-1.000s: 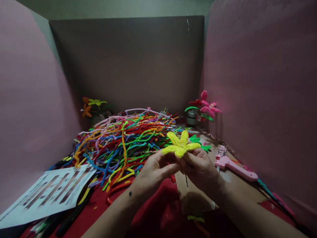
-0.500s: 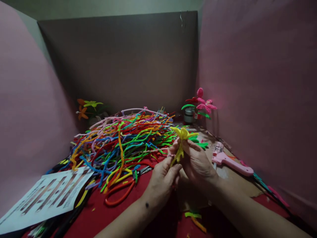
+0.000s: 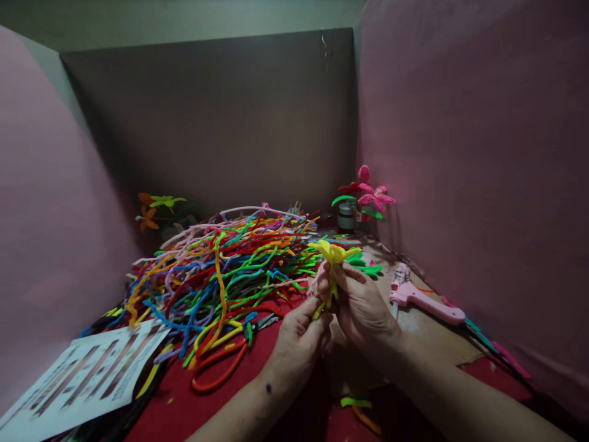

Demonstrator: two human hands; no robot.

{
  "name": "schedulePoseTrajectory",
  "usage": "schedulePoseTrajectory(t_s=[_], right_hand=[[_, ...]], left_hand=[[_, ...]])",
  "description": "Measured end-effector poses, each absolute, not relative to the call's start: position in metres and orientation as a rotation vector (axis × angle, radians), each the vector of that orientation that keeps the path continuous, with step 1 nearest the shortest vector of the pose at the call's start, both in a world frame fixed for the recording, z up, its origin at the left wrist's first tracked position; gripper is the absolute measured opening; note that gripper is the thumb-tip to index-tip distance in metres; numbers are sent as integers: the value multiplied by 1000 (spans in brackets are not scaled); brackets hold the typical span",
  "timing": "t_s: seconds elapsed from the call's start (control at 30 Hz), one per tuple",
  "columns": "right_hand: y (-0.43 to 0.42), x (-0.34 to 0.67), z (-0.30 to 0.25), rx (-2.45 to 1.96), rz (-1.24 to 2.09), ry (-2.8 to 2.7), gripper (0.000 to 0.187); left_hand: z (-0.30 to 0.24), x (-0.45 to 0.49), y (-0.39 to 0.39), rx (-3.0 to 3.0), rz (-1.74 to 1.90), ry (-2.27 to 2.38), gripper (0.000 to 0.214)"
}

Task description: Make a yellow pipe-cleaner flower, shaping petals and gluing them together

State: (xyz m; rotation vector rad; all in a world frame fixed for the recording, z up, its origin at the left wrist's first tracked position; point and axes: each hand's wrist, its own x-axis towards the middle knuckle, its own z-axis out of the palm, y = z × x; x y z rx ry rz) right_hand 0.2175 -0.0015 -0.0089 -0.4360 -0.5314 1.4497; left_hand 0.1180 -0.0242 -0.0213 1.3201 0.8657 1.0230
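A yellow pipe-cleaner flower [image 3: 335,252] stands upright between my two hands, its petals spread at the top and loose stem ends hanging below. My right hand [image 3: 365,310] pinches it just under the petals with thumb and fingers. Lower down, my left hand [image 3: 301,331] has its thumb and fingers closed on the hanging yellow ends. Part of the stem is hidden behind the fingers. Just left of my left hand lie scissors with red handles [image 3: 221,371]. Green pipe-cleaner leaves [image 3: 365,265] lie behind the flower.
A big heap of coloured pipe cleaners [image 3: 248,264] covers the left and middle. A pink glue gun [image 3: 427,304] rests on cardboard [image 3: 442,344] at right. A printed sheet [image 3: 87,374] lies front left. Finished pink flowers [image 3: 376,195] stand at the back, and pink walls [image 3: 483,184] flank the table.
The whole view has shifted slightly. The flower has tipped a little in my fingers, and my left hand's fingers have moved up closer around its lower ends.
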Motion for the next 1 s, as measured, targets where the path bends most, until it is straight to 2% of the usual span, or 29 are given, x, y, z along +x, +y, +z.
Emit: schedulePoseTrajectory(t_s=[0.27,0.57,0.63,0.7,0.8,1.0], right_hand=[[0,220,-9,-495,1430,-519,24],[-5,224,-8,-480,1333,-853,16],[-6,226,-7,-499,1248,-981,22],[-8,227,-6,-518,1127,-1054,21],[-12,226,-4,-554,961,-1081,8],[-18,224,-3,-604,881,-1247,23]], left_hand=[[-22,118,-24,1283,987,859,52],[-23,111,-20,1454,973,859,20],[-20,104,-16,1535,984,872,28],[-16,97,-12,1598,1024,899,39],[-8,90,-8,1589,1106,900,34],[0,82,-14,1530,1336,870,30]])
